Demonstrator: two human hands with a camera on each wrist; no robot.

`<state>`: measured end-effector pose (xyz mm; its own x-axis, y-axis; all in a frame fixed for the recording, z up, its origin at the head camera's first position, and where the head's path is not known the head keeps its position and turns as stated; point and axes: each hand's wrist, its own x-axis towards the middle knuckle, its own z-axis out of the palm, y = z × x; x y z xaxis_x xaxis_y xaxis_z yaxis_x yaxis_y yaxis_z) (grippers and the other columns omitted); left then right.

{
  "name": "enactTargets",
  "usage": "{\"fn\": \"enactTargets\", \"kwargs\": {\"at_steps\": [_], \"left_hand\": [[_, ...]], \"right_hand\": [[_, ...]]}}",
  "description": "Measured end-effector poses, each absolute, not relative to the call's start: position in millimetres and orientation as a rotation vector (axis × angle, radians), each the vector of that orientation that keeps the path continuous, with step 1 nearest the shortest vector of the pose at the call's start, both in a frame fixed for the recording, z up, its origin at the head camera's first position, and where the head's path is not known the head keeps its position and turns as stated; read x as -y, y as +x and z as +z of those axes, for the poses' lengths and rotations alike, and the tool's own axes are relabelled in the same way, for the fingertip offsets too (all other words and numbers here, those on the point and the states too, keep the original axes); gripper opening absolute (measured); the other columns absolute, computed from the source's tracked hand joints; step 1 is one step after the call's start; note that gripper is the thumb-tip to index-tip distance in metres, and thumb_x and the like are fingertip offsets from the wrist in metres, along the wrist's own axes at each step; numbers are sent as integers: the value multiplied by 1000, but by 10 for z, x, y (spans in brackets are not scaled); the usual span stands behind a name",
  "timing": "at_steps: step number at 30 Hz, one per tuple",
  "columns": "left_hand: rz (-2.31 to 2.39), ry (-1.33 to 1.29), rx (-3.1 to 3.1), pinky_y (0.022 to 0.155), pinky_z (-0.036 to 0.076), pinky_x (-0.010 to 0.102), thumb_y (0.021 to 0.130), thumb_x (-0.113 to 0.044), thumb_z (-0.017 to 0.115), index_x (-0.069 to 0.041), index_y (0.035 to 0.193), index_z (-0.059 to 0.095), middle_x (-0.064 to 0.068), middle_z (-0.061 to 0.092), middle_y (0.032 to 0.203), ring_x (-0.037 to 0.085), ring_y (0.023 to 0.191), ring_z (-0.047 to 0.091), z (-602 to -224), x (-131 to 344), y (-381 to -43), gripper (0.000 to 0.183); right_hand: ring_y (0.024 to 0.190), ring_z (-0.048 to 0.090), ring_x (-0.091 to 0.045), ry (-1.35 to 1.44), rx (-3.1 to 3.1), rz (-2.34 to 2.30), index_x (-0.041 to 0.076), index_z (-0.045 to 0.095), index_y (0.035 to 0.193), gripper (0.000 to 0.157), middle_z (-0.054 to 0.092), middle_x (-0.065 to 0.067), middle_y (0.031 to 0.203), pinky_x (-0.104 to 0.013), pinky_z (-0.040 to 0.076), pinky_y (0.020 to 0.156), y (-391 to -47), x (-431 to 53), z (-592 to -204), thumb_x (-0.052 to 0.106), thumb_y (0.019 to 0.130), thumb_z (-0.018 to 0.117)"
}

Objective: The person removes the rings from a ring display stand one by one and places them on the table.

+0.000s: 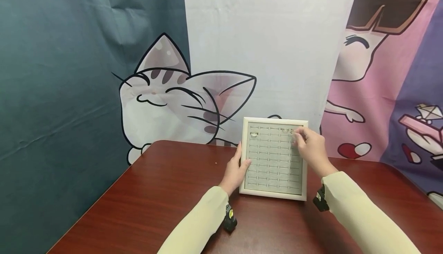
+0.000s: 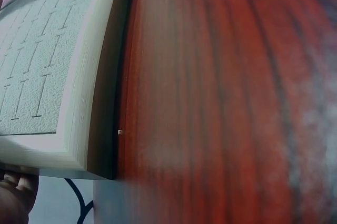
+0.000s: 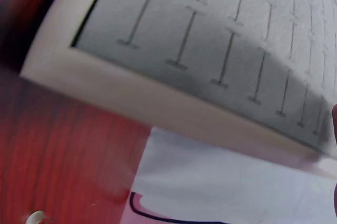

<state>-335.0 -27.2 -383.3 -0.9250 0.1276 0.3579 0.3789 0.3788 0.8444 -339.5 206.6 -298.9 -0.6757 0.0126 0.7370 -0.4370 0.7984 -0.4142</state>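
A ring display tray (image 1: 275, 161) with a pale frame and rows of slots stands tilted up on the table. My left hand (image 1: 235, 171) grips its left side, thumb over the front of the frame; some fingers are hidden behind it. In the left wrist view, fingers of that hand (image 2: 18, 195) show below the frame's edge. One ring (image 1: 254, 134) sits in a slot at the upper left, and another ring (image 1: 285, 130) is in the top row. At the upper right corner my right hand (image 1: 311, 146) pinches a small shiny ring (image 1: 292, 132), partly covered by the fingertips.
The reddish-brown wooden table (image 1: 155, 192) carries the tray's lower edge. Behind it hangs a cloth backdrop (image 1: 270, 46) with cartoon figures, close to the table's far edge. A tiny speck (image 1: 216, 163) lies left of the tray.
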Motion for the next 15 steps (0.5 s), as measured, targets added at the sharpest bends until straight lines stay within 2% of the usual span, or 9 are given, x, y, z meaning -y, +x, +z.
{"fn": "enactTargets", "kwargs": {"at_steps": [6,12,15], "left_hand": [[-1546,-458,2408,90,45,38,97,-24,49,-28,150,9,12,51,133,16,94,61,-3861,270,-3350,67],[-1540,-471,2381,91,45,39,96,-24,50,-28,150,10,12,47,138,18,99,60,-3850,270,-3361,67],[-1544,-472,2379,90,45,38,96,-24,51,-29,150,10,11,48,137,18,99,60,-3844,275,-3367,68]], "right_hand": [[62,60,-16,282,2192,733,3,63,85,10,66,-8,67,-19,41,54,-3342,-2197,-3088,6,90,57],[63,57,-17,232,2202,706,3,64,87,11,66,-9,67,-22,38,53,-3268,-2336,-3133,9,91,56],[61,55,-10,178,2229,730,3,64,87,14,66,-9,67,-22,38,53,-3215,-2425,-3164,11,92,54]]}}
